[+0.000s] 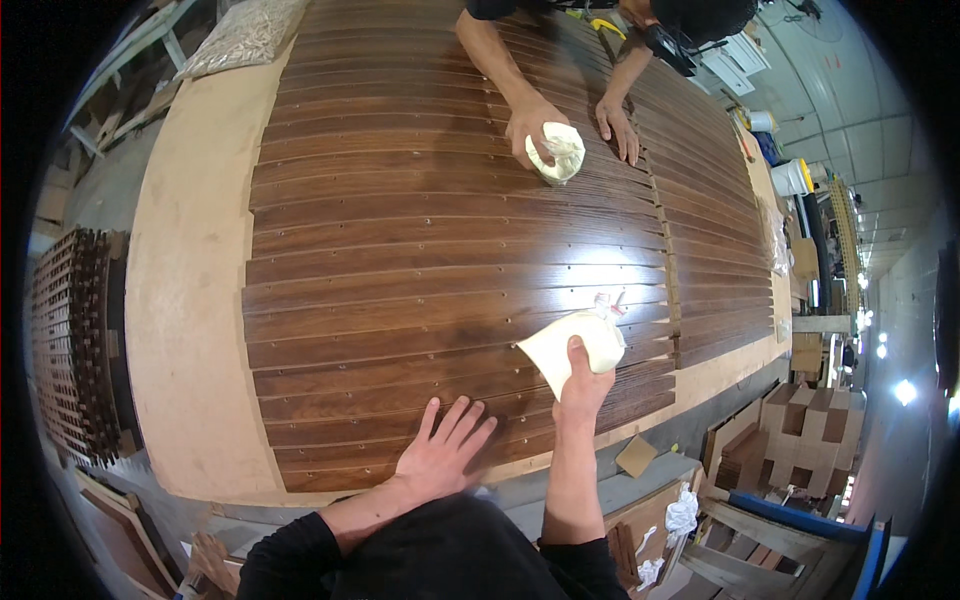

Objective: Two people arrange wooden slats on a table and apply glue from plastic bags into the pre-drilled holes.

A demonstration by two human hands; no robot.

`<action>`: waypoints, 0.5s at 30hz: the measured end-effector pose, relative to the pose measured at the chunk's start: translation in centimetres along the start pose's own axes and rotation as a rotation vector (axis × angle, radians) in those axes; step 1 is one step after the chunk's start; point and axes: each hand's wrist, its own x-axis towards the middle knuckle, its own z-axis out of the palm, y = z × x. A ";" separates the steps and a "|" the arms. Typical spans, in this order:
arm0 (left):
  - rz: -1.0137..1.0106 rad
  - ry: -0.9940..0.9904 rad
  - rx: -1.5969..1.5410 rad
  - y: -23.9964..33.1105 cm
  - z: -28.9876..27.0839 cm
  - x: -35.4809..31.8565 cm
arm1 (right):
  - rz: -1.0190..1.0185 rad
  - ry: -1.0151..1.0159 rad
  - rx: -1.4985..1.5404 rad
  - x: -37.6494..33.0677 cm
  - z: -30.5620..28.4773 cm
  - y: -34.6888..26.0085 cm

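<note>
My right hand (580, 382) grips a soft plastic bag of cream-coloured paste (570, 350), thumb on top. The bag's pointed corner faces left, and a gathered clear end sticks up on the far side. It is over the dark brown wooden slats (400, 320), which lie side by side and have small holes along their length. My left hand (448, 448) lies on the near slats, fingers spread, holding nothing. Across from me, a co-worker's hand (528, 125) holds a similar pale bag (562, 155) over the slats. The co-worker's other hand (617, 130) rests on the slats.
A light plywood tabletop (190, 300) bears the slats. A clear bag of small wooden pieces (240, 38) lies at its far left corner. Stacked slats (75, 345) stand left of the table. Cardboard boxes (810, 435) and a white bucket (793, 178) stand on the right.
</note>
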 end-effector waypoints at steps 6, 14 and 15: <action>0.012 -0.019 0.008 0.0 -0.4 -0.1 | -0.074 -0.064 0.033 1.5 1.3 -0.3; 0.005 -0.020 -0.014 0.0 -0.3 -0.2 | -0.021 -0.039 -0.030 2.5 2.4 0.6; 0.006 -0.029 -0.010 0.0 -0.4 -0.1 | -0.020 -0.040 -0.031 2.5 2.6 0.5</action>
